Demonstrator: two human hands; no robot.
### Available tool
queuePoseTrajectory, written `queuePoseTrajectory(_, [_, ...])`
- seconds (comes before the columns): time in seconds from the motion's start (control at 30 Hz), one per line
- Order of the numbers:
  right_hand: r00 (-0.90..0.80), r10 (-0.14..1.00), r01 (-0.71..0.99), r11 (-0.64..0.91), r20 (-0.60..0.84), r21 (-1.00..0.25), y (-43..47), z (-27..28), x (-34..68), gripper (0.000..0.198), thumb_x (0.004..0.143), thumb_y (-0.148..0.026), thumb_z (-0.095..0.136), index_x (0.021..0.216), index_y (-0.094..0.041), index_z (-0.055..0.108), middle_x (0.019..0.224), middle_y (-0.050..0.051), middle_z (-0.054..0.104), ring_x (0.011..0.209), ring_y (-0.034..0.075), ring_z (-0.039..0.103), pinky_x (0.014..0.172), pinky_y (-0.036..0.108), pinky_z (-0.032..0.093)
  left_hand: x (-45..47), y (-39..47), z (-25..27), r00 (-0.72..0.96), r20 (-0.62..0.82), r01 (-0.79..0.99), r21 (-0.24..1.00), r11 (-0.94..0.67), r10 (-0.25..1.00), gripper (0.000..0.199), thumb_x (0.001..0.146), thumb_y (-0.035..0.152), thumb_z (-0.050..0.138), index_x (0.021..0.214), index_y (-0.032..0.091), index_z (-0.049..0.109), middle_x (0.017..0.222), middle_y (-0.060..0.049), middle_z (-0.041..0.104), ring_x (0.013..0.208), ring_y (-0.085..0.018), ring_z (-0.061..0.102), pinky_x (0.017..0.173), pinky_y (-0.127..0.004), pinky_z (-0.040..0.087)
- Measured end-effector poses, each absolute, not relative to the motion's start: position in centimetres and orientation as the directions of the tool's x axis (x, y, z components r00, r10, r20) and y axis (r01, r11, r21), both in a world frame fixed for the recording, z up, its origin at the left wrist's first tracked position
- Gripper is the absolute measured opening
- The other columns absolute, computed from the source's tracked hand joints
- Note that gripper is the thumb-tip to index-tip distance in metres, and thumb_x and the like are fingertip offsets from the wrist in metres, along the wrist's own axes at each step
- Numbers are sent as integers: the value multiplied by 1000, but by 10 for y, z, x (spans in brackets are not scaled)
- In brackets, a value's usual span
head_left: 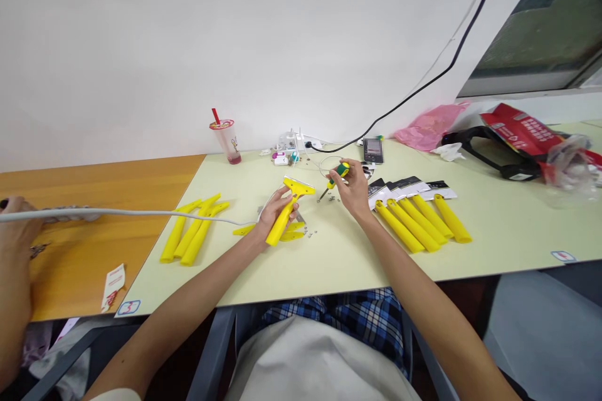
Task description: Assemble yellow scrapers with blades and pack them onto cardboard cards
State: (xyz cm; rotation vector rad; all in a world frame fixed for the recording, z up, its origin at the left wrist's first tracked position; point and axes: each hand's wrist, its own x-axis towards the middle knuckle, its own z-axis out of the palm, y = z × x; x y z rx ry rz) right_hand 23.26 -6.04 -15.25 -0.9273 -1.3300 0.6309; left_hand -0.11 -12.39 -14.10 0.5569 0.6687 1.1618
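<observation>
My left hand (276,210) is closed round a yellow scraper (283,220), its wide head tilted up toward the wall. My right hand (352,188) grips a screwdriver (339,173) with a green and yellow handle; its tip points down to the table near some small screws (332,198). More loose screws (310,234) lie below the scraper head. Under my left hand are flat yellow pieces (291,235), partly hidden by it. Several yellow handles (414,225) rest to the right, with black-and-white packages (409,187) behind them. A further group of yellow handles (197,235) lies to the left.
A cup with a red straw (228,141) stands near the wall beside a power strip (291,141). A black cable (414,91) hangs across. A phone-like device (373,150), pink bag (430,127) and red package (522,131) are at the back right. Another person's hand (16,225) is far left.
</observation>
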Motion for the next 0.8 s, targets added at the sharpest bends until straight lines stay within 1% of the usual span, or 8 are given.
queuePoseTrajectory(0.17, [177,816,103,540,550,-835,-62,-151,232,55,91,-63,82,123,-27,57,104,3,76,88,24,81,68,33,62,-1,-122,-145,239,-192,-643,704,303,952,57,84,9,80,136,20,59,113,-9,72,71,-10,69,52,-17,49])
queuePoseTrajectory(0.27, [207,780,72,590,590,-804,-62,-143,232,51,93,-60,82,123,-28,57,103,1,73,85,22,81,71,34,65,-2,-121,-147,240,-187,-643,705,300,953,54,85,10,81,133,20,59,113,-9,72,72,-10,69,52,-16,49])
queuePoseTrajectory(0.37, [233,737,60,640,634,-766,-59,-122,232,49,94,-59,82,123,-29,56,101,1,72,85,22,81,75,36,68,-4,-119,-149,229,-196,-650,699,300,953,53,85,11,82,132,21,59,113,-9,73,71,-10,69,51,-14,48])
queuePoseTrajectory(0.43, [215,706,59,681,675,-730,-56,-100,230,48,94,-57,83,123,-29,56,102,1,72,87,22,81,75,35,68,-5,-119,-149,232,-192,-660,689,300,953,56,85,11,82,134,20,58,115,-10,73,73,-10,70,52,-15,50])
queuePoseTrajectory(0.53, [123,671,61,731,731,-680,-49,-59,222,49,94,-59,83,124,-30,57,100,1,70,88,22,82,76,34,69,-5,-120,-148,244,-202,-677,665,316,948,56,86,10,82,135,19,57,121,-13,73,74,-10,70,54,-16,51])
queuePoseTrajectory(0.6, [17,674,32,738,738,-674,-46,-31,215,53,91,-63,84,122,-30,57,99,0,70,86,21,82,77,35,70,-4,-121,-146,246,-228,-691,641,335,942,53,87,8,80,133,19,57,125,-15,73,73,-10,70,53,-15,50])
queuePoseTrajectory(0.7, [-193,699,3,702,688,-712,-42,2,201,57,88,-68,84,121,-29,59,98,-1,70,85,21,82,79,35,70,-4,-121,-144,250,-263,-715,599,361,932,46,90,7,76,129,19,57,127,-18,73,72,-10,71,54,-15,50])
queuePoseTrajectory(0.8, [-373,683,9,679,628,-734,-40,21,190,57,87,-65,86,119,-26,61,97,1,72,86,22,82,79,36,70,-5,-121,-144,262,-284,-734,562,382,922,43,90,6,77,126,19,58,128,-19,73,72,-9,70,55,-15,51])
